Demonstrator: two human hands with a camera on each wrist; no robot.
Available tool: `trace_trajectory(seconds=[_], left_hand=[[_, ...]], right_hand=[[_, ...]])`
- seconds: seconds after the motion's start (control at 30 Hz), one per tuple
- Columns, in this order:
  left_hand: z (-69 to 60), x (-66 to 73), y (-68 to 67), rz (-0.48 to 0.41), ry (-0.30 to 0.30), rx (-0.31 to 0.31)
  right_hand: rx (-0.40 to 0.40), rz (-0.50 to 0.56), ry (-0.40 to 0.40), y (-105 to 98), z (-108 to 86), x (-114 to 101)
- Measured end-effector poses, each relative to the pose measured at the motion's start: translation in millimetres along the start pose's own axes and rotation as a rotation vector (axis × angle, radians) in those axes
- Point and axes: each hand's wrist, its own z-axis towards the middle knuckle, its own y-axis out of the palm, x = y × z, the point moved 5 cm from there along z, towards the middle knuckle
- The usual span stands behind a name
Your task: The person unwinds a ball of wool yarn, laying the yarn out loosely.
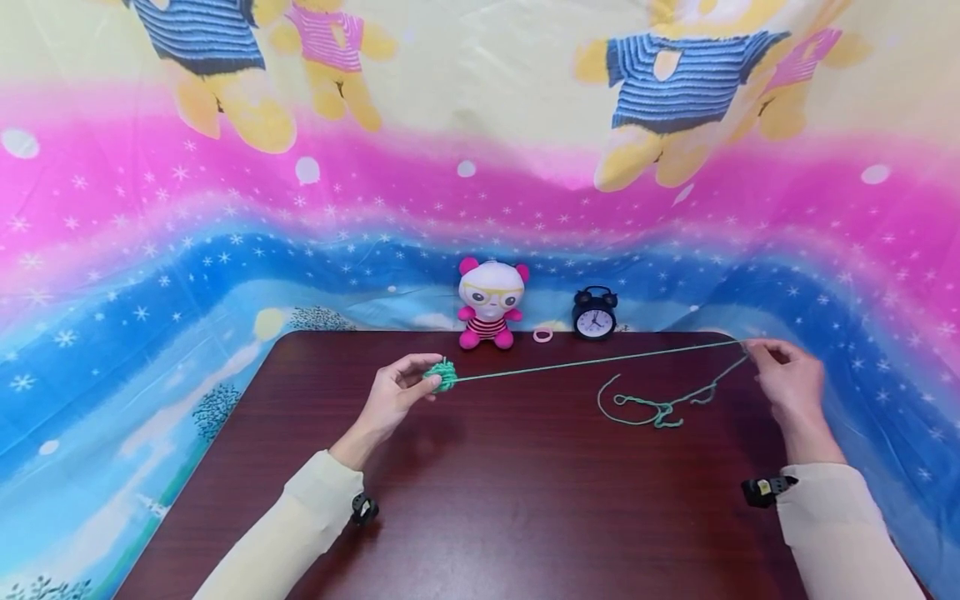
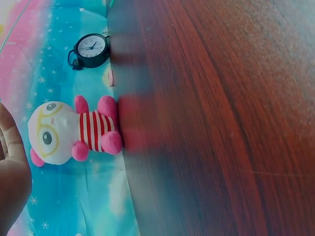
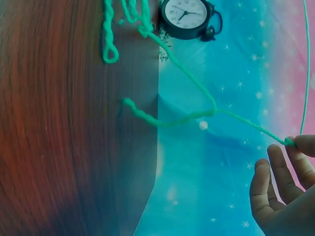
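Note:
My left hand (image 1: 397,387) grips a small ball of green yarn (image 1: 444,375) between thumb and fingers, above the left half of the table. A strand of green yarn (image 1: 600,361) runs taut from the ball across to my right hand (image 1: 791,379). There the thumb and index finger pinch the strand, while the other fingers (image 3: 280,169) are spread in the right wrist view. From that pinch a loose, knotted tail of yarn (image 1: 663,410) hangs down with loops and short ends. In the left wrist view only part of the left hand (image 2: 12,172) shows; the ball is out of sight.
A plush panda toy (image 1: 487,304) in a striped shirt sits at the table's back edge. Beside it lie a small pink ring (image 1: 542,335) and a black alarm clock (image 1: 595,315). A printed cloth (image 1: 465,208) hangs behind the dark wooden table (image 1: 525,500).

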Motion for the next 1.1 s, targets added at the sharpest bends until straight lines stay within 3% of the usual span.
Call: trace_trajectory(seconds=[0.17, 0.3, 0.53, 0.8, 1.1], left_hand=[[-0.3, 0.6, -0.1, -0.066, -0.01, -0.014], [-0.8, 0.5, -0.6, -0.085, -0.031, 0.012], [0.7, 0.2, -0.4, -0.109, -0.01, 0.029], [1.2, 0.6, 2.6, -0.1, -0.007, 0.018], [2.7, -1.3, 3.5, 0.008, -0.045, 0.066]], right_hand=[[0.015, -0.016, 0.037, -6.4, 2.8, 6.8], [0.04, -0.04, 0.06, -10.6, 3.9, 11.3], [0.066, -0.231, 0.088, -16.5, 6.1, 16.6], [-0.093, -0.334, 0.045, -15.3, 3.9, 22.6], [-0.385, -0.435, -0.011, 2.0, -2.9, 30.0]])
